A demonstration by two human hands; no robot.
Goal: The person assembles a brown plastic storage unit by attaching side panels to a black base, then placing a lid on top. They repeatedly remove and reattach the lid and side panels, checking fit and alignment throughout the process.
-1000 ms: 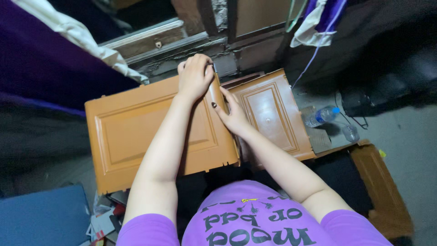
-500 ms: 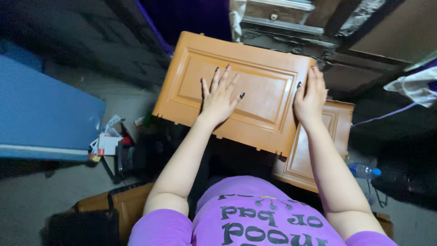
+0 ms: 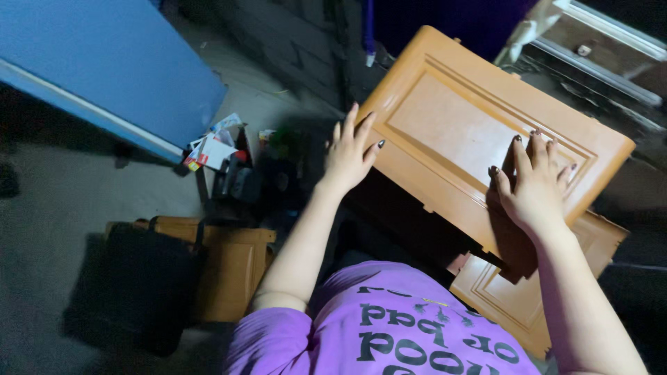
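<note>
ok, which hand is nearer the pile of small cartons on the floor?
Left. The left hand rests on the orange door panel's left edge, nearer the cartons; the right hand presses the panel's far right side.

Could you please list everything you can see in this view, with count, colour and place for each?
Upper door panel: one, orange-brown wood, centre right, tilted, under both hands.
Lower door panel: one, orange-brown, lower right, partly beneath the upper one.
Third wooden panel: one, orange-brown, lower left on the floor.
Dark bag: one, black, lower left, overlapping that panel.
Blue board: one, blue, upper left.
Small packets and papers: several, white and red, left of centre by the board.
Metal frame: one, grey, top right.
Purple shirt: one, purple with dark print, bottom centre.
Left hand: one, flat at the upper panel's left edge.
Right hand: one, flat on the panel's right part.
</note>
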